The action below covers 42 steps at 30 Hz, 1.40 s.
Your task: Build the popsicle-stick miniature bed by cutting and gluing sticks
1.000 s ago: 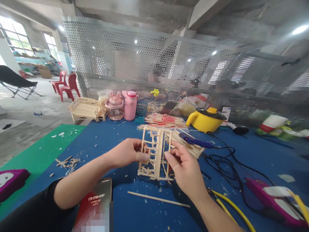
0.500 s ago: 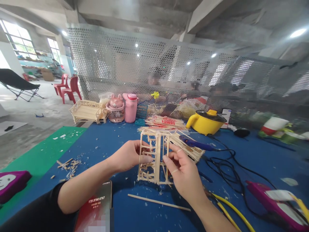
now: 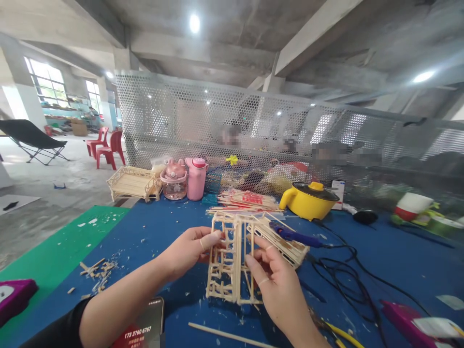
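Wooden stick frame [image 3: 232,261] pinched upright between left hand [image 3: 188,251] and right hand [image 3: 279,285].

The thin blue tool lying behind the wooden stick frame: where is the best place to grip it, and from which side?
Probably grip the blue tool around the middle of its barrel, coming from above with fingers across it. It lies nearly flat on the blue table, its tip against the stick frame and its black cable trailing right, so both ends are crowded.
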Tool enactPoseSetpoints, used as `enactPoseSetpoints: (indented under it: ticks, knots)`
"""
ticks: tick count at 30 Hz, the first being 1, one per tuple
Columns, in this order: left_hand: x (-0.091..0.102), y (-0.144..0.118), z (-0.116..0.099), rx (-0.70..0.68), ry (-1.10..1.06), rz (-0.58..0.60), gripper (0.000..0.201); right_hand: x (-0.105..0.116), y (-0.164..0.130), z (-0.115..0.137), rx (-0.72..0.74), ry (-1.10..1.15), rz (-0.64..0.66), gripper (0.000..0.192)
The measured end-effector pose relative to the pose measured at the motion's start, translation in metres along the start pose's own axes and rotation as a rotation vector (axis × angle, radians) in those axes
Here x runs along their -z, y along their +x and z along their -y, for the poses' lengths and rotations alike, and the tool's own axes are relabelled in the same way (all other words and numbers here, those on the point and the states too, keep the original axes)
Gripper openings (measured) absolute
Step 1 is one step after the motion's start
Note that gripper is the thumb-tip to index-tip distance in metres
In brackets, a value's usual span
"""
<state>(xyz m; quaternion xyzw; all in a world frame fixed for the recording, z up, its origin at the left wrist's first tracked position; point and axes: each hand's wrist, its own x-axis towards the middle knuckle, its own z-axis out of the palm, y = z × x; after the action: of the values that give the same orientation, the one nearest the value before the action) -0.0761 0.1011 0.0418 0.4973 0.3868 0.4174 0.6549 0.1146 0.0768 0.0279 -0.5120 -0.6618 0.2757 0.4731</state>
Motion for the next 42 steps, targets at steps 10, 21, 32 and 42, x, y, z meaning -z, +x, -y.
enactPoseSetpoints:
  ticks: [10,21,32,42]
  knots:
    - [0.000,-0.001,0.001,0.012,0.137,0.007,0.031,-0.001,-0.002,0.001,0.018,-0.012,-0.006,0.039]
    - [-0.013,-0.006,0.000,-0.091,0.157,-0.082,0.035,-0.004,-0.005,-0.001,0.036,0.005,0.033,0.037]
    - [-0.004,-0.006,-0.006,-0.030,0.223,0.081,0.026,-0.004,-0.010,0.003,0.083,-0.043,0.065,0.032]
    - [-0.005,-0.004,-0.004,0.012,-0.132,0.118,0.034,-0.001,-0.006,-0.004,0.173,-0.147,-0.153,0.038]
